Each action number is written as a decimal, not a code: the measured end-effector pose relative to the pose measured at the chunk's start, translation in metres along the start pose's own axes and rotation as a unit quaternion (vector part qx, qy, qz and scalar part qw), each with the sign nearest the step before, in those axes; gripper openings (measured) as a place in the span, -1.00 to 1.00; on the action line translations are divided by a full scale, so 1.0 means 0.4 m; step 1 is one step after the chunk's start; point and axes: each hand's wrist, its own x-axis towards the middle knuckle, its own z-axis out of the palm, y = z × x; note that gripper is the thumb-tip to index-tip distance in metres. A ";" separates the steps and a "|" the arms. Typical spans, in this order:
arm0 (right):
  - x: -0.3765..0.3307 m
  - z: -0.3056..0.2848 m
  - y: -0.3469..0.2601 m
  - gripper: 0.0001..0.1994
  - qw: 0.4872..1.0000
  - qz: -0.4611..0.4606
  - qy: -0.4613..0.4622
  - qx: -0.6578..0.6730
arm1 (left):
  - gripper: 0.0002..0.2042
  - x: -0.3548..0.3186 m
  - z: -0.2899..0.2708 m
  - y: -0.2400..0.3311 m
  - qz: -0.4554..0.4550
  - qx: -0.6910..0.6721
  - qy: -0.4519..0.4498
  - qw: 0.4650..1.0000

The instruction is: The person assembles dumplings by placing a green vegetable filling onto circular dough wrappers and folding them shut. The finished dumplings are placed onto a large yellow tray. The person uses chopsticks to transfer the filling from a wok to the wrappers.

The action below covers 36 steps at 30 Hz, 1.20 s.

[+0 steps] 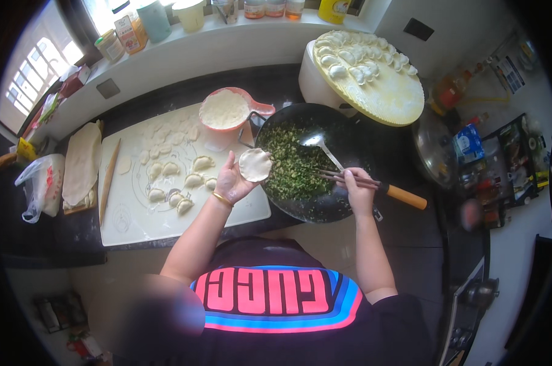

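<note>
A round dough wrapper (255, 165) lies across the fingers of my left hand (232, 183), which holds it at the left rim of the wok. Closed round a pair of chopsticks (331, 175), my right hand (360, 196) is over the wok's right side, with the tips reaching into the chopped green filling (297, 161). That filling covers the left and middle of the black wok (343, 131). A metal spoon (314, 141) rests in the wok, its bowl on the filling and its handle running toward my right hand.
Left of the wok, a white board (239, 213) bears folded dumplings (194, 180), wrappers and a rolling pin (110, 177). A red flour bowl (226, 110) stands behind. The wok's wooden handle (407, 196) juts right. Back right, a yellow tray (391, 97) carries several dumplings.
</note>
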 end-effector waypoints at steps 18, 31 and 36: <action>-0.049 -0.029 -0.042 -0.83 0.995 0.000 0.065 -0.073 | -0.38 -0.004 -0.021 -0.010 0.046 -0.019 0.007 0.999; -0.075 0.113 0.083 -0.79 0.970 0.130 0.172 0.114 | -0.40 0.000 -0.046 -0.028 0.075 -0.044 -0.003 0.996; -0.056 0.143 0.114 -0.81 0.943 0.201 0.193 0.184 | -0.39 0.002 -0.053 -0.028 0.081 -0.058 -0.006 0.995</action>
